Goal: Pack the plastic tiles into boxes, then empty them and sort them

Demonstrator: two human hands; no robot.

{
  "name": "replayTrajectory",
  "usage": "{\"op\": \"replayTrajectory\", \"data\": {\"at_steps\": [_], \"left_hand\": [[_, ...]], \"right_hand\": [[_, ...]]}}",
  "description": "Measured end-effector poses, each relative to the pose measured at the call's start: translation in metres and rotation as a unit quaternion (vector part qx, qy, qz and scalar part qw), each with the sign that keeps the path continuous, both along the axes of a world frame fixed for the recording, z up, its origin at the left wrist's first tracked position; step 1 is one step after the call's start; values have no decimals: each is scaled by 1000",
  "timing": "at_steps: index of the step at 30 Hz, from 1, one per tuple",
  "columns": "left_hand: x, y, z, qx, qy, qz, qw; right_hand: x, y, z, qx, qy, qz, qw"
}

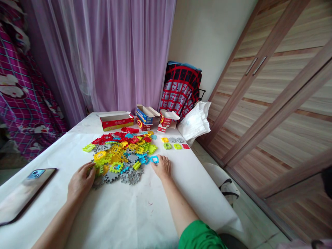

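A heap of plastic interlocking building pieces (pixel 119 154) in red, yellow, lime green, grey and blue lies on the white table (pixel 114 214). My left hand (pixel 81 178) rests at the heap's left edge, its fingers apart and nearest to the green and grey pieces; its fingertips are partly hidden. At the heap's right edge, my right hand (pixel 163 167) pinches a blue square frame piece (pixel 155 159) between thumb and fingers. Beyond that hand, several single pieces lie in two short rows, among them a yellow piece (pixel 165 139) and a red piece (pixel 185 146).
An open red box (pixel 116 121), a blue box (pixel 144 115) stacked on another, and smaller red boxes (pixel 165 119) stand along the back. A white bag (pixel 195 121) hangs by the right corner. A phone (pixel 26 193) lies on the left.
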State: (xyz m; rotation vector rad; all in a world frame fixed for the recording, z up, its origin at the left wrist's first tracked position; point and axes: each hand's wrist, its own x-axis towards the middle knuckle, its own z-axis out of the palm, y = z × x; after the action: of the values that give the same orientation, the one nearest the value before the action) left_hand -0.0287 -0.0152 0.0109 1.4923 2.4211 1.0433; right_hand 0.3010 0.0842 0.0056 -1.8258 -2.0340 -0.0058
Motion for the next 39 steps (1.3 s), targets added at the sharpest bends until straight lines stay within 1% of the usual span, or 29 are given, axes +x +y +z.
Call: {"op": "replayTrajectory", "data": {"at_steps": [2, 5, 7, 10, 12, 16, 21, 24, 26, 28, 31, 35, 37, 39], "left_hand": [[0, 0, 0, 1, 0, 0, 1000], [0, -1, -1, 7, 0, 0, 1000], [0, -1, -1, 12, 0, 1, 1000], [-1, -2, -2, 15, 2, 5, 1000], [-1, -2, 0, 15, 3, 5, 1000], [1, -3, 5, -10, -1, 7, 1000], [-1, -2, 5, -38, -4, 11, 999], [-2, -2, 4, -35, -13, 14, 999], [-3, -2, 3, -35, -16, 16, 999], [-2, -2, 4, -35, -16, 17, 999], [-2, -3, 6, -37, -13, 18, 999], [-5, -3, 4, -44, -2, 4, 999], [-10, -2, -2, -45, 2, -10, 999], [-17, 0, -13, -27, 15, -18, 999]], "right_hand": [[0, 1, -3, 8, 20, -20, 1000], [7, 4, -12, 32, 82, -45, 995], [15, 7, -19, 50, 124, -33, 990], [29, 12, -25, 66, 159, -10, 985], [36, 15, -26, 66, 169, -26, 983], [37, 14, -20, 46, 148, -85, 984], [22, 7, -7, 21, 47, -123, 991], [17, 6, -7, 7, 20, -124, 992], [18, 8, -11, 10, 34, -108, 993], [22, 11, -17, 24, 67, -91, 993], [37, 20, -28, 55, 127, -82, 987], [73, 38, -34, 79, 166, -111, 977], [94, 48, -33, 87, 163, -137, 973], [114, 55, -30, 86, 156, -165, 970]]}}
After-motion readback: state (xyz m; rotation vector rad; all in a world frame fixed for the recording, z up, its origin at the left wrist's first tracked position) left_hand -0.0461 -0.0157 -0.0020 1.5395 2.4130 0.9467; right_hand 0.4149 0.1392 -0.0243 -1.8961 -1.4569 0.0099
